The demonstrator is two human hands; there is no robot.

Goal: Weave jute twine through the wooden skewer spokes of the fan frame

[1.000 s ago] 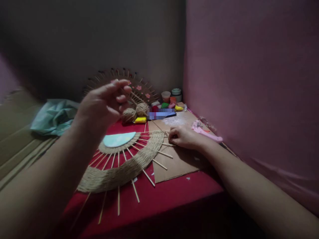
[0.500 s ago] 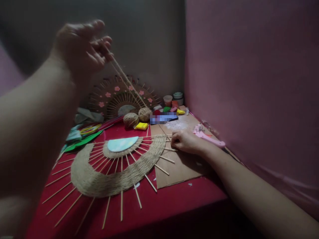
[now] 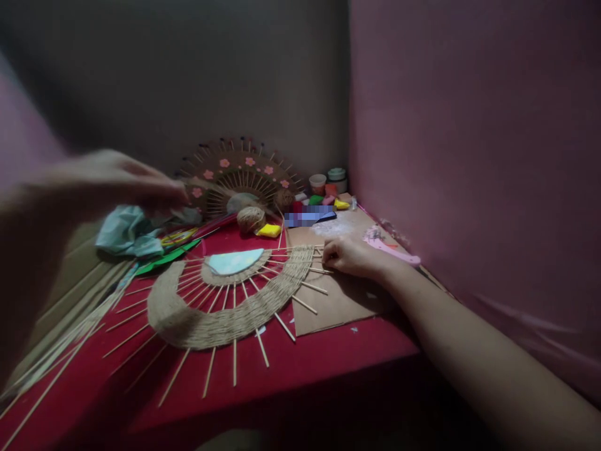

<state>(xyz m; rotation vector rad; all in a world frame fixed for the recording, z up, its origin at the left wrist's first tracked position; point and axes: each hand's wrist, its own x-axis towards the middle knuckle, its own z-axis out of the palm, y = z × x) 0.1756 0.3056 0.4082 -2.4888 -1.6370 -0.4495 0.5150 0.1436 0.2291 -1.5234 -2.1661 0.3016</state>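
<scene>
Head view: at the back, a cup and lidded jar, contents unclear. Your left hand hovers blurred, grip unreadable; your right hand pinches the right-end sticks of the woven fan, flat on red cloth.

Feed dim, but I read the woven band as plant-fibre twine: matt, rough, ridged. Sticks look like bare wood, smooth. Twine ball: coarse, fibrous. Pale-blue half-disc: smooth, matt; material unclear to me. Red table covering: dull; cloth or paper, I can't tell. Brown cardboard: matt. Pink-handled object: smooth, plastic-looking. Pink wall hanging: soft cloth, creased low down.
</scene>
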